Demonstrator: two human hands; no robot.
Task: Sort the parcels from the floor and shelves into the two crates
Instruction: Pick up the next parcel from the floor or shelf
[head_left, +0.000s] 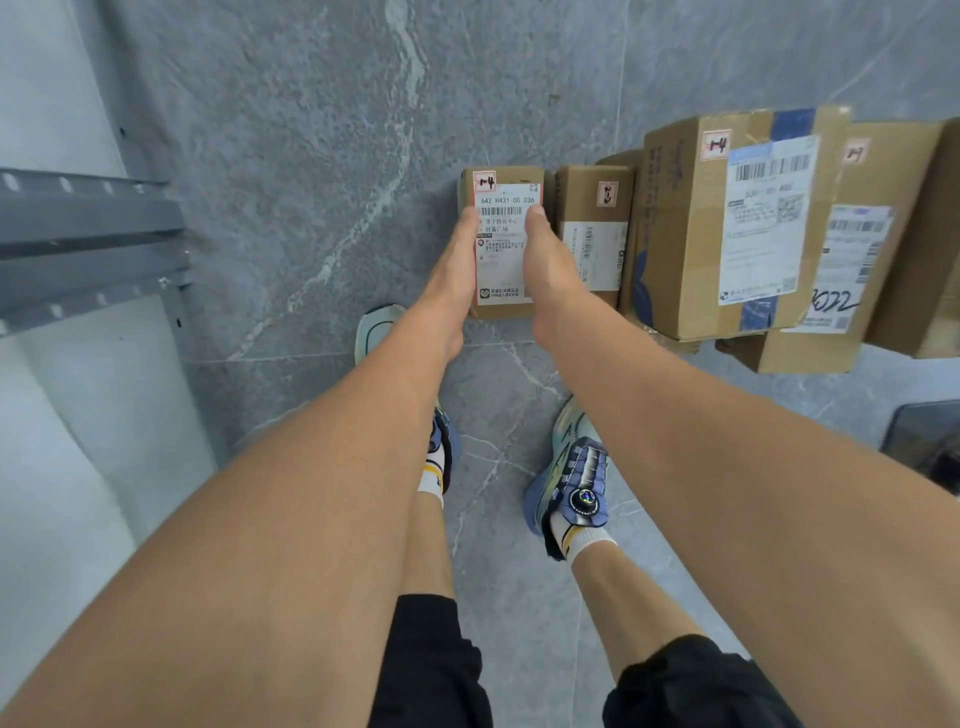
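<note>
A small cardboard parcel with a white shipping label and a red-edged sticker sits on the grey floor, leftmost in a row of boxes. My left hand grips its left side with the thumb on the label. My right hand grips its right side, thumb on top as well. Whether the parcel still touches the floor, I cannot tell. No crate is in view.
Right of the held parcel stand a similar small box, a large taped box and another box. A grey metal shelf frame juts in at the left. My feet stand on the tiles below.
</note>
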